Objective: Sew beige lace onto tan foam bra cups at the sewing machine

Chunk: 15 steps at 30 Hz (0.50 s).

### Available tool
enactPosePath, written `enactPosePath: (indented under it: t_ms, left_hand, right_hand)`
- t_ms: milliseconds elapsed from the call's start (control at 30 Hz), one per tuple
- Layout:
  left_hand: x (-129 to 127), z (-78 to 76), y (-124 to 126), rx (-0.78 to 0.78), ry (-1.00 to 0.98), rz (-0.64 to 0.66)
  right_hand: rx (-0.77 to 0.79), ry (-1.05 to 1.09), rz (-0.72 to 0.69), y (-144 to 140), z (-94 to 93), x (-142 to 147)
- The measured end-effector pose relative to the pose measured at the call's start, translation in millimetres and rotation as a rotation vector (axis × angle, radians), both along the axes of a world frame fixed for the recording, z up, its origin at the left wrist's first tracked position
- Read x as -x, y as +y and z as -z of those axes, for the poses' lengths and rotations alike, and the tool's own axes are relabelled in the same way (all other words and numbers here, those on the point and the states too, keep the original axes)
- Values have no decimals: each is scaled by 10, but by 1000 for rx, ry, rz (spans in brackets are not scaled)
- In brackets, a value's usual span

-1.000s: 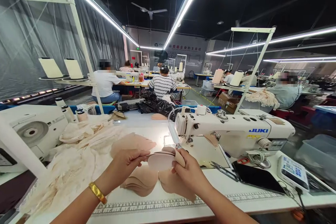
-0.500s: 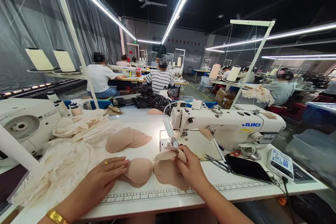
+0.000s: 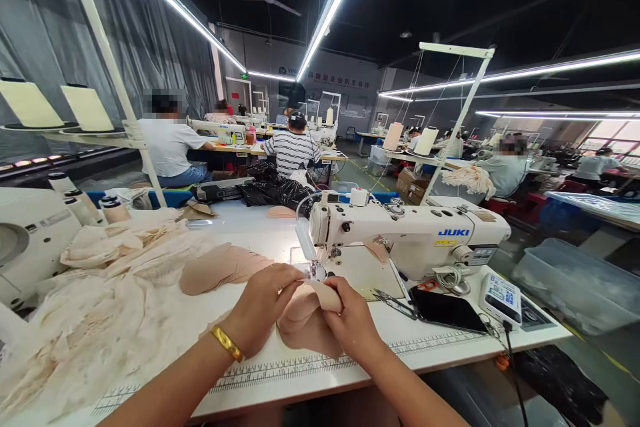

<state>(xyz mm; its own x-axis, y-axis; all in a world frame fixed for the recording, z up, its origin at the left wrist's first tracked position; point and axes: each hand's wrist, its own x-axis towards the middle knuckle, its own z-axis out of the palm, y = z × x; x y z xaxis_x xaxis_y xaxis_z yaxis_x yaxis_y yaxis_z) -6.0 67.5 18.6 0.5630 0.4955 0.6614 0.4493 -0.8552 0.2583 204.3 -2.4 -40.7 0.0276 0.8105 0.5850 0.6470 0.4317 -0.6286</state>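
Both your hands grip one beige foam cup (image 3: 305,317) — left hand (image 3: 263,303) and right hand (image 3: 353,323) pinching it near the table's (image 3: 450,347) front edge, just before the sewing machine (image 3: 410,233).

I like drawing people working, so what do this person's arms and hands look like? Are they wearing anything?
Both forearms are bare, with no sleeves and no gloves. The left hand has a shiny gold bangle around its wrist. The right hand shows no jewellery.

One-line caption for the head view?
Both hands, left hand and right hand, grip beige foam cups before a white sewing machine.
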Motion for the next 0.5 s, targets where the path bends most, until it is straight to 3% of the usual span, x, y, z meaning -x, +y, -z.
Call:
enactPosePath:
  t_ms: [133,267,400,500]
  left_hand:
    - [288,33,160,-59,-92,-93]
    - [940,173,173,-139,-91,-102]
    - [1542,372,21,-93,11,-143]
    - [1753,477,-103,-58,100,-182]
  right_hand:
    - [-115,-134,35,34,129,-140]
    - [-149,-240,-31,11,224,-258]
    - [-84,-296,-136,-95,228,-323]
    - [13,-321,-257,-182,204,-357]
